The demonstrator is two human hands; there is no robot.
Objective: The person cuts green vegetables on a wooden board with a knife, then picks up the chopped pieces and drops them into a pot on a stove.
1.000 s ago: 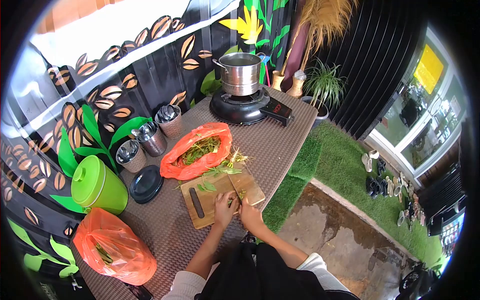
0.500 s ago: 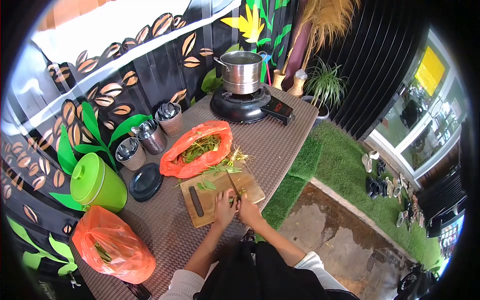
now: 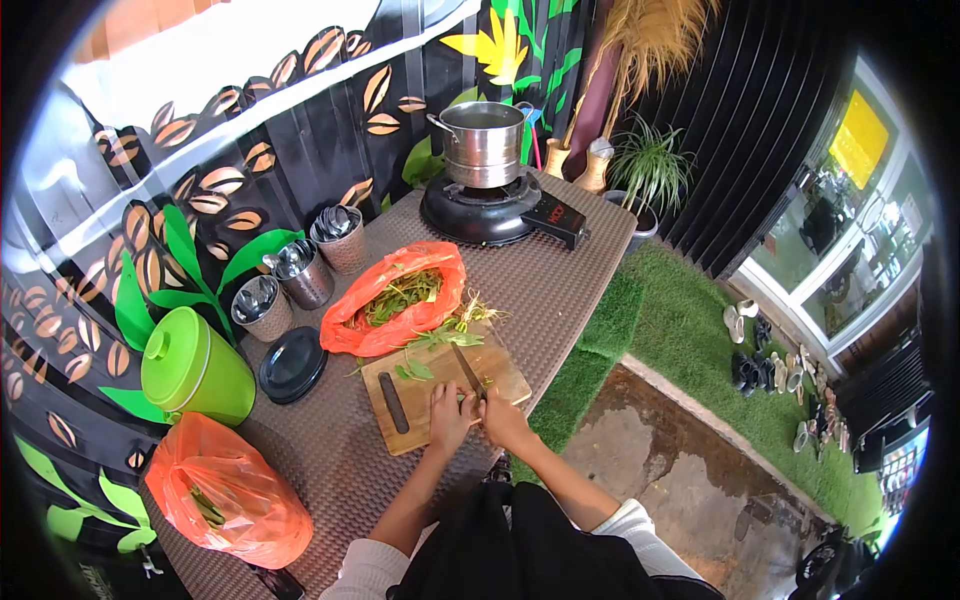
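A wooden cutting board (image 3: 405,362) lies near the table's front edge. My right hand (image 3: 504,418) is closed round the handle of a knife (image 3: 466,368), its blade pointing away from me over the board. Just left of it, my left hand (image 3: 450,415) rests on the board with fingers curled; a small pale piece shows at the fingertips, too small to name. Leafy greens (image 3: 447,338) with pale roots lie at the board's far edge, and a loose leaf (image 3: 413,371) is nearer. Behind them an orange plastic bag (image 3: 345,332) gapes, full of greens.
A steel pot (image 3: 487,150) sits on a black burner (image 3: 478,222) at the table's far end. Along the wall stand cutlery cups (image 3: 307,277), black plates (image 3: 292,364) and a green lidded bucket (image 3: 203,372). A tied orange bag (image 3: 235,500) is at left.
My right hand has shifted slightly to the right with the knife, widening the space between my hands. My left hand has hardly moved.
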